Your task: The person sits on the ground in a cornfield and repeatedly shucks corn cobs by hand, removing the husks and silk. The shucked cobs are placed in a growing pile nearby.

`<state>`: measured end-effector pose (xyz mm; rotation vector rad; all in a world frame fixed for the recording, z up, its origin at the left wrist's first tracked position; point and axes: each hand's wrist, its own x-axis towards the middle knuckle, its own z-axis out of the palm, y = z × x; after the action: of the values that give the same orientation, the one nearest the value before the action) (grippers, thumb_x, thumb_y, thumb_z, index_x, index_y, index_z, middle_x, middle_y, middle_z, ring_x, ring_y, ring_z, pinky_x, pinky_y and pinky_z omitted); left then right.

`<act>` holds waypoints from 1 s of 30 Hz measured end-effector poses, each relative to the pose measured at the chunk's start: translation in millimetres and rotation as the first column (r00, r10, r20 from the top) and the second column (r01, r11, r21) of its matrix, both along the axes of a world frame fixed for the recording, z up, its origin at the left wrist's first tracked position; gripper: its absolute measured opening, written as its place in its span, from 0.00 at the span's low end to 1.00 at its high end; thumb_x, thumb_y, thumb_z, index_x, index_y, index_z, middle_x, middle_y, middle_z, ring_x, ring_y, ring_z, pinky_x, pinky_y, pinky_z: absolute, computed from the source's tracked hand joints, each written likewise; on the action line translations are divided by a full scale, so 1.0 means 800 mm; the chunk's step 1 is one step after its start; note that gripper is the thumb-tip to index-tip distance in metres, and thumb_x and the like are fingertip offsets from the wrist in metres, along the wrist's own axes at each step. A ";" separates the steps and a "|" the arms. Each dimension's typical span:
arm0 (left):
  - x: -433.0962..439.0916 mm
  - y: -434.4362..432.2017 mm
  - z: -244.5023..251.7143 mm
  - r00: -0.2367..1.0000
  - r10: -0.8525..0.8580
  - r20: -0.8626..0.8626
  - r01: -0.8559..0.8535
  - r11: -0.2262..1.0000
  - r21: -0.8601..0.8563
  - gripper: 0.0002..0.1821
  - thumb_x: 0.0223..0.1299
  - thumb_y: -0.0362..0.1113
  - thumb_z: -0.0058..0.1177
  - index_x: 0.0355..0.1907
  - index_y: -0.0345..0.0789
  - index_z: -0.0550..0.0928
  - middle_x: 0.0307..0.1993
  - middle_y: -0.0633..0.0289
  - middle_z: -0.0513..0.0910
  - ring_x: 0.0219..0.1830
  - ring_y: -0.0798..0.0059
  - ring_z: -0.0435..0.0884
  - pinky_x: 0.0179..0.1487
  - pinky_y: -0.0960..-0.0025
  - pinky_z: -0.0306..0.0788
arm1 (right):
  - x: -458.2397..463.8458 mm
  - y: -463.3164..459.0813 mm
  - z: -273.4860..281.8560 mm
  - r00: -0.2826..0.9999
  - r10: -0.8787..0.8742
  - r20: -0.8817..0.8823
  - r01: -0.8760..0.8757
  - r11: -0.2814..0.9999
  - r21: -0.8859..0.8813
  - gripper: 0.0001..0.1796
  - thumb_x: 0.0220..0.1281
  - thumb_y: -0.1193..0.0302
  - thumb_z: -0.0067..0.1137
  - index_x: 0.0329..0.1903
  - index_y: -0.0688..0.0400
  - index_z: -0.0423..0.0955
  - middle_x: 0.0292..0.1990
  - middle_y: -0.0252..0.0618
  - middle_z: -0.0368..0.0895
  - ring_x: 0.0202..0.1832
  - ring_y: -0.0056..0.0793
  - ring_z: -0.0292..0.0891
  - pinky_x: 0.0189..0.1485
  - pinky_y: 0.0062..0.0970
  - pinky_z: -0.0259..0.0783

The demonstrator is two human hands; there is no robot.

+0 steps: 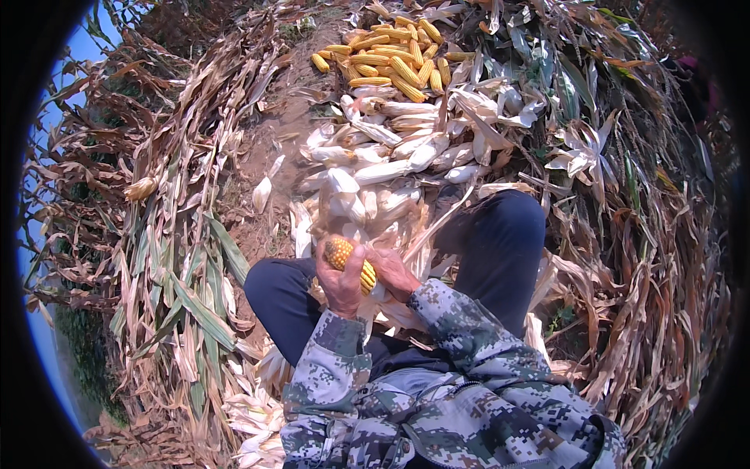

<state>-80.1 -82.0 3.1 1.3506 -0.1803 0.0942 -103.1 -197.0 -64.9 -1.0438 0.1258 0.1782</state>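
Observation:
A partly bared ear of corn (pixel 368 278), its kernels yellow, lies across my two hands between my bent knees. My left hand (pixel 340 284) wraps it from the left, with the thumb laid over the kernels and the darker tip end showing above. From the right, my right hand (pixel 392 271) presses against the same ear with curled fingers; its fingertips are hidden. Pale husk leaves (pixel 381 302) hang under the ear, close to both wrists. Just beyond my hands is a heap of ears still in dry, whitish husks (pixel 381 170).
Past the husked heap, a pile of bare yellow ears (pixel 395 55) rests on the brown soil (pixel 258 135). Dry corn stalks lie in banks on the left (pixel 193 158) and right (pixel 638 281). Loose husks (pixel 255 419) lie beside my left hip.

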 end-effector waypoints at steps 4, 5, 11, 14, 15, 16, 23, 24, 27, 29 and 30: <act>-0.003 0.004 0.004 0.999 -0.026 0.034 0.025 0.999 0.020 0.15 0.61 0.31 0.69 0.46 0.34 0.78 0.37 0.65 0.82 0.39 0.81 0.79 0.49 0.72 0.75 | 0.006 0.009 -0.012 0.990 -0.086 -0.109 0.094 0.992 0.078 0.24 0.84 0.55 0.54 0.56 0.66 0.81 0.43 0.32 0.86 0.42 0.17 0.80 0.45 0.22 0.78; -0.004 0.004 0.004 0.998 -0.051 0.034 0.051 0.999 0.002 0.15 0.62 0.32 0.69 0.46 0.34 0.78 0.37 0.64 0.82 0.38 0.79 0.81 0.50 0.70 0.77 | 0.008 0.011 -0.016 0.985 -0.107 -0.133 0.126 0.981 0.148 0.23 0.84 0.55 0.54 0.56 0.66 0.80 0.43 0.32 0.86 0.43 0.17 0.80 0.46 0.22 0.78; 0.003 0.003 0.001 1.000 -0.002 0.023 0.005 0.991 -0.135 0.12 0.64 0.34 0.66 0.45 0.34 0.79 0.30 0.60 0.83 0.31 0.70 0.86 0.56 0.55 0.82 | 0.021 0.004 -0.024 0.836 -0.444 -0.322 0.483 0.874 0.052 0.20 0.84 0.56 0.52 0.45 0.60 0.80 0.29 0.33 0.79 0.26 0.21 0.73 0.29 0.25 0.71; 0.028 0.014 0.009 0.998 0.057 0.019 -0.050 0.968 -0.245 0.12 0.63 0.35 0.67 0.44 0.34 0.79 0.30 0.57 0.85 0.30 0.68 0.86 0.47 0.61 0.83 | 0.016 -0.010 -0.002 0.847 -0.410 -0.337 0.487 0.853 0.187 0.18 0.84 0.56 0.53 0.42 0.58 0.79 0.21 0.31 0.76 0.18 0.21 0.69 0.20 0.26 0.65; 0.038 0.019 0.012 0.997 0.075 0.016 -0.068 0.958 -0.280 0.13 0.63 0.35 0.67 0.44 0.34 0.79 0.31 0.56 0.86 0.30 0.68 0.86 0.43 0.64 0.83 | 0.014 -0.014 0.009 0.874 -0.395 -0.283 0.467 0.846 0.259 0.19 0.84 0.56 0.53 0.42 0.58 0.79 0.20 0.30 0.74 0.17 0.21 0.68 0.20 0.26 0.64; 0.050 0.025 0.017 0.995 0.097 -0.028 -0.101 0.941 -0.323 0.12 0.64 0.37 0.66 0.43 0.34 0.80 0.27 0.57 0.84 0.28 0.66 0.86 0.41 0.62 0.84 | 0.011 -0.019 0.021 0.902 -0.374 -0.215 0.429 0.834 0.347 0.19 0.83 0.56 0.54 0.42 0.59 0.79 0.18 0.29 0.73 0.16 0.20 0.67 0.20 0.25 0.63; 0.141 0.064 0.047 0.927 0.076 -0.367 -0.231 0.886 -0.402 0.16 0.67 0.46 0.67 0.39 0.37 0.79 0.28 0.60 0.82 0.27 0.66 0.84 0.43 0.57 0.86 | -0.024 -0.027 0.077 0.960 -0.222 0.169 0.212 0.974 0.076 0.21 0.80 0.55 0.59 0.37 0.61 0.82 0.22 0.28 0.77 0.19 0.14 0.68 0.24 0.18 0.60; 0.140 0.066 0.047 0.929 0.049 -0.367 -0.199 0.901 -0.385 0.16 0.66 0.46 0.67 0.39 0.37 0.79 0.28 0.60 0.82 0.27 0.66 0.84 0.44 0.56 0.86 | -0.029 -0.025 0.076 0.961 -0.197 0.197 0.197 0.980 0.016 0.22 0.80 0.55 0.60 0.37 0.62 0.81 0.22 0.27 0.77 0.20 0.14 0.68 0.25 0.18 0.60; 0.139 0.064 0.043 0.951 -0.068 -0.300 -0.062 0.913 -0.404 0.16 0.66 0.46 0.68 0.40 0.37 0.79 0.28 0.60 0.82 0.26 0.66 0.84 0.43 0.56 0.86 | -0.035 -0.025 0.064 0.969 -0.186 0.166 0.163 0.976 0.143 0.20 0.80 0.57 0.60 0.41 0.63 0.81 0.23 0.27 0.76 0.22 0.14 0.69 0.25 0.18 0.62; 0.134 0.060 0.037 0.961 -0.101 -0.259 -0.003 0.929 -0.371 0.16 0.67 0.46 0.66 0.39 0.37 0.79 0.28 0.61 0.81 0.27 0.67 0.85 0.46 0.56 0.86 | -0.031 -0.026 0.056 0.977 -0.209 0.049 0.201 0.970 0.138 0.18 0.80 0.58 0.61 0.43 0.62 0.81 0.23 0.27 0.75 0.23 0.14 0.69 0.25 0.19 0.63; 0.133 0.058 0.036 0.961 -0.104 -0.255 0.004 0.931 -0.364 0.15 0.68 0.46 0.66 0.39 0.37 0.79 0.28 0.61 0.81 0.27 0.68 0.84 0.47 0.56 0.85 | -0.031 -0.023 0.052 0.967 -0.256 0.016 0.251 0.957 0.143 0.16 0.78 0.61 0.64 0.43 0.63 0.81 0.25 0.27 0.76 0.23 0.14 0.69 0.26 0.19 0.64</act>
<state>26.5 -35.5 31.6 0.9767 0.0317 -0.1022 -127.6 -215.3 -23.5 -0.8806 0.2120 -0.0634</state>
